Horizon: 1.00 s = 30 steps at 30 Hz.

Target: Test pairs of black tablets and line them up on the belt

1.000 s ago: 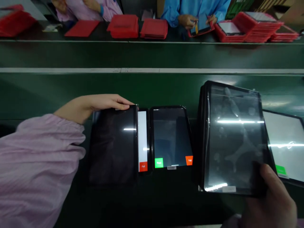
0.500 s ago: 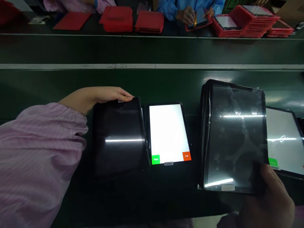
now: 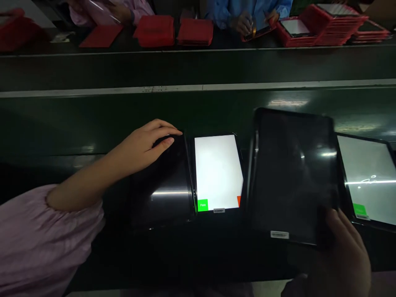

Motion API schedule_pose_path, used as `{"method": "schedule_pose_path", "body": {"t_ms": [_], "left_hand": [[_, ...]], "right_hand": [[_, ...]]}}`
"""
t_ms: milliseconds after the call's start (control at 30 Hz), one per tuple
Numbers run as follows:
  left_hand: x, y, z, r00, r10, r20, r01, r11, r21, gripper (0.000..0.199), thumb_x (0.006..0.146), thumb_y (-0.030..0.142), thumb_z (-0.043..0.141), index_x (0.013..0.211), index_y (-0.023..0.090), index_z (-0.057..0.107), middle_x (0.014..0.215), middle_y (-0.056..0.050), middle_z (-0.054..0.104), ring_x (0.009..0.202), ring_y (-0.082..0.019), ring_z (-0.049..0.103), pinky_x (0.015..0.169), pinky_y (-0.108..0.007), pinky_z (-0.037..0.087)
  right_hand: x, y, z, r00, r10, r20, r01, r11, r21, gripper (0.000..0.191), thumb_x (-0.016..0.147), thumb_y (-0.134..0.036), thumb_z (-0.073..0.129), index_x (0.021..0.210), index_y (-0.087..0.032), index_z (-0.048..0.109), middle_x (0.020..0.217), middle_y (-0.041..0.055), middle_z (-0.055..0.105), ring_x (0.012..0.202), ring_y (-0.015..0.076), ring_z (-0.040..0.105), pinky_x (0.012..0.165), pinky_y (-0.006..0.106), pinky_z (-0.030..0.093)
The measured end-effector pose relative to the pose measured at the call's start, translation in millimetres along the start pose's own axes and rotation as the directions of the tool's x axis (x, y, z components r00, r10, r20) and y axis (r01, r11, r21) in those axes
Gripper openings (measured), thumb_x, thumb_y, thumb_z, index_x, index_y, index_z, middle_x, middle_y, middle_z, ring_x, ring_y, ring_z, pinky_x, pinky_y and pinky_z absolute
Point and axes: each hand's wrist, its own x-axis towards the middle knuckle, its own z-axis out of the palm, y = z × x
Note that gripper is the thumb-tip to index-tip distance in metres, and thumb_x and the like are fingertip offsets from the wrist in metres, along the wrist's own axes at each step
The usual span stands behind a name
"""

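My left hand (image 3: 154, 142) rests over the top edge of a dark tablet (image 3: 163, 202) at the left, its fingers apart. Right of it lies a lit tablet (image 3: 218, 173) with a white screen, a green Pass box and part of a red box showing. My right hand (image 3: 349, 239), blurred, grips the lower right corner of a dark tablet (image 3: 287, 173), which is tilted and has a small label at its bottom. Partly behind that one, at the far right, is another tablet (image 3: 368, 177) with a pale screen and a green box.
Across the green bench (image 3: 123, 111) are stacks of red sleeves (image 3: 156, 31) and a tall red stack with tablets (image 3: 334, 24). Two other people sit there, one in a blue sleeve (image 3: 219, 12) handling a tablet. A pale strip (image 3: 179, 88) runs along the bench.
My left hand has shifted and turned, with more of it over the dark tablet. The tablet in my right hand has moved left and now covers the lit tablet's right edge.
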Motion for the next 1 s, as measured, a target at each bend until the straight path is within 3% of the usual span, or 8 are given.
{"method": "schedule_pose_path", "body": {"t_ms": [100,167,333,567,667,767,900,1000], "left_hand": [[-9.4,4.8,8.4,0.992,-0.109,-0.063,0.11,0.994,0.018,0.047,0.099,0.051,0.044,0.127,0.03,0.075,0.134,-0.009,0.068,0.124,-0.033,0.065,0.112,-0.056,0.052],[-17.1,7.5,23.6,0.992,-0.116,-0.048,0.119,0.991,0.054,0.047,0.098,0.051,0.048,0.13,0.027,0.073,0.138,-0.012,0.065,0.135,-0.037,0.059,0.118,-0.061,0.046],[-43.9,23.1,74.6,0.998,-0.067,0.008,0.065,0.983,0.172,0.048,0.095,0.047,0.06,0.139,0.029,0.065,0.162,-0.014,0.047,0.159,-0.046,0.03,0.127,-0.077,0.021],[-46.9,29.4,86.3,0.992,-0.124,-0.031,0.127,0.977,0.171,0.053,0.087,0.038,0.065,0.137,0.025,0.052,0.166,-0.021,0.041,0.162,-0.046,0.029,0.129,-0.076,0.017],[-44.0,30.7,83.5,0.991,-0.132,-0.027,0.134,0.973,0.186,0.059,0.083,0.037,0.066,0.138,0.025,0.048,0.167,-0.021,0.04,0.16,-0.047,0.032,0.128,-0.077,0.02],[-42.8,32.8,79.7,0.992,-0.123,-0.001,0.121,0.972,0.202,0.068,0.082,0.038,0.065,0.145,0.024,0.043,0.17,-0.021,0.036,0.16,-0.046,0.032,0.128,-0.075,0.023],[-27.2,29.6,71.2,0.985,-0.157,0.067,0.139,0.965,0.222,0.09,0.08,0.048,0.067,0.159,0.019,0.036,0.176,-0.022,0.028,0.161,-0.048,0.028,0.127,-0.071,0.028],[0.7,22.0,67.2,0.978,-0.206,0.028,0.193,0.949,0.25,0.087,0.085,0.052,0.06,0.158,0.009,0.041,0.17,-0.026,0.039,0.161,-0.046,0.03,0.129,-0.064,0.028]], "right_hand": [[12.6,-33.1,21.8,0.989,0.115,0.096,-0.138,0.95,0.279,0.056,0.08,-0.048,0.078,0.135,-0.035,0.077,0.141,0.0033,0.072,0.144,0.0421,0.057,0.105,0.054,0.061],[21.4,-62.1,40.1,0.946,0.221,0.239,-0.32,0.761,0.565,0.053,0.085,-0.059,0.074,0.131,-0.032,0.079,0.128,0.0048,0.079,0.133,0.039,0.067,0.101,0.053,0.064],[31.4,-102.8,72.0,0.921,0.131,0.367,-0.357,0.659,0.662,0.068,0.079,-0.065,0.082,0.137,-0.03,0.075,0.134,0.0053,0.079,0.136,0.0345,0.067,0.119,0.056,0.051],[31.8,-91.0,78.5,0.942,-0.07,0.329,-0.13,0.826,0.548,0.069,0.091,-0.068,0.067,0.148,-0.027,0.068,0.138,0.0097,0.076,0.136,0.037,0.066,0.111,0.06,0.056],[37.6,-81.9,78.2,0.949,-0.19,0.251,0.08,0.917,0.391,0.064,0.098,-0.067,0.059,0.147,-0.027,0.069,0.124,0.0128,0.078,0.122,0.0376,0.07,0.1,0.061,0.061],[44.2,-73.2,80.5,0.928,-0.326,0.183,0.277,0.929,0.246,0.06,0.099,-0.064,0.057,0.14,-0.023,0.073,0.124,0.0176,0.073,0.12,0.0389,0.068,0.095,0.059,0.062],[56.5,-73.8,89.5,0.886,-0.377,0.27,0.321,0.919,0.231,0.067,0.103,-0.057,0.053,0.159,-0.02,0.054,0.132,0.0192,0.067,0.119,0.0364,0.07,0.09,0.053,0.065],[76.0,-86.2,104.1,0.886,-0.389,0.252,0.337,0.914,0.225,0.069,0.102,-0.056,0.055,0.162,-0.022,0.049,0.133,0.018,0.065,0.117,0.0367,0.071,0.093,0.054,0.064]]}}
